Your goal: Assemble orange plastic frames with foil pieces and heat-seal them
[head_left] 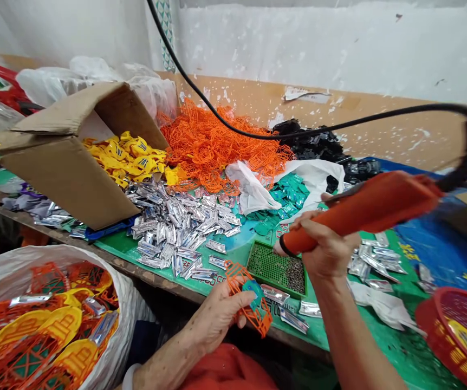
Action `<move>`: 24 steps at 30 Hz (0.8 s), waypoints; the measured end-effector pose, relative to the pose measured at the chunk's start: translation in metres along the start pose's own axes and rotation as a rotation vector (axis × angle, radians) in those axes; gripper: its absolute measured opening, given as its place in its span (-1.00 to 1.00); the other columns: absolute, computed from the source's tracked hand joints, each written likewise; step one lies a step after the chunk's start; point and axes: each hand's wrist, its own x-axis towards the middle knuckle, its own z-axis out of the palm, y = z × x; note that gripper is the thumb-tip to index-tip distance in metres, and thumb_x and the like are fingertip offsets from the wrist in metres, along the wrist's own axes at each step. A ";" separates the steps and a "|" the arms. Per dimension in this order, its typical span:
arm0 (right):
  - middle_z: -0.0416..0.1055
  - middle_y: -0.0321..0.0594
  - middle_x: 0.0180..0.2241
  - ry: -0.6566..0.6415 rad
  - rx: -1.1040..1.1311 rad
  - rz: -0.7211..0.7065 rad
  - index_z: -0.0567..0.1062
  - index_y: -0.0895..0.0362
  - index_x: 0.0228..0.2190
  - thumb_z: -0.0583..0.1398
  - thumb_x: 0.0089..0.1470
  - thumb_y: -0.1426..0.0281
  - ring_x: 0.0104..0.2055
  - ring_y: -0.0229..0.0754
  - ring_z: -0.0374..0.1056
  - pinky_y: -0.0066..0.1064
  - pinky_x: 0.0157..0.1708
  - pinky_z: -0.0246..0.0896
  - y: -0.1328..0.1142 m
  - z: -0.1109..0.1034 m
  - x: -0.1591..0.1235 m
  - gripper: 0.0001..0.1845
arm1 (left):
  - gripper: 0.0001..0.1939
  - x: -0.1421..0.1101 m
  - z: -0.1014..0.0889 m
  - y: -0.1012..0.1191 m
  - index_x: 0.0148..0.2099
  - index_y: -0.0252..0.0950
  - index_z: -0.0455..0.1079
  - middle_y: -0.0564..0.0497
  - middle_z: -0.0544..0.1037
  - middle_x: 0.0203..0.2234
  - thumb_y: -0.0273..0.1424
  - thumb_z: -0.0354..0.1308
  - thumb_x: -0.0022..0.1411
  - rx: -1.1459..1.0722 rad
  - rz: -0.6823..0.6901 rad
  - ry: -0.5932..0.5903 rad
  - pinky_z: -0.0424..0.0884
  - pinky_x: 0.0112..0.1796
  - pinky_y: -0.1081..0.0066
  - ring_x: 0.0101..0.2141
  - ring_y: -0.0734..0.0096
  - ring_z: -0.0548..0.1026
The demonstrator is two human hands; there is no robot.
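Seemingly, joined pieces [18, 330] fill the sack [133, 303] left of the green tray [266, 261], orange frames [217, 143] lie unjoined behind it, the right hand [331, 252] clasps a power tool [359, 211] above it, and the left hand [217, 311] pinches a teal-plated frame [263, 323] before it.

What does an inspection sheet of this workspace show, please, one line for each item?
Surface: green sheet, mostly covered.
Job's things: orange frame with teal piece in left hand; orange tool in right hand, tip above green tray with small metal pieces.
Clutter: silver packets, yellow parts, cardboard box.
Grippers: nothing seen; bare hands.
Cables: black cable arches over the piles.
Surroundings: wall, marked and patchy.
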 end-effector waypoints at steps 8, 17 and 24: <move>0.36 -0.38 -0.58 -0.003 -0.113 0.030 0.42 0.16 -0.56 0.30 -0.31 0.43 -0.57 -0.27 0.29 -0.33 -0.50 0.26 0.045 -0.005 0.005 -0.84 | -0.69 0.002 -0.005 -0.002 -0.15 -0.33 0.41 0.05 0.47 -0.45 -0.25 0.27 0.13 -0.020 -0.040 -0.027 0.17 -0.60 0.60 -0.53 0.60 0.33; 0.36 -0.38 -0.57 0.002 -0.117 0.050 0.45 0.18 -0.50 0.32 -0.33 0.47 -0.56 -0.26 0.29 -0.34 -0.50 0.24 0.048 -0.006 0.004 -0.79 | -0.67 0.002 -0.001 0.003 -0.22 -0.33 0.43 0.03 0.47 -0.43 -0.23 0.33 0.04 -0.046 -0.081 0.015 0.12 -0.62 0.59 -0.50 0.57 0.38; 0.38 -0.36 -0.60 -0.032 -0.102 0.033 0.44 0.18 -0.58 0.32 -0.31 0.49 -0.59 -0.28 0.28 -0.34 -0.50 0.23 0.049 -0.007 0.001 -0.85 | -0.63 0.003 -0.004 0.000 -0.16 -0.35 0.43 0.02 0.49 -0.42 -0.24 0.34 0.04 -0.062 -0.078 0.017 0.15 -0.62 0.59 -0.53 0.59 0.36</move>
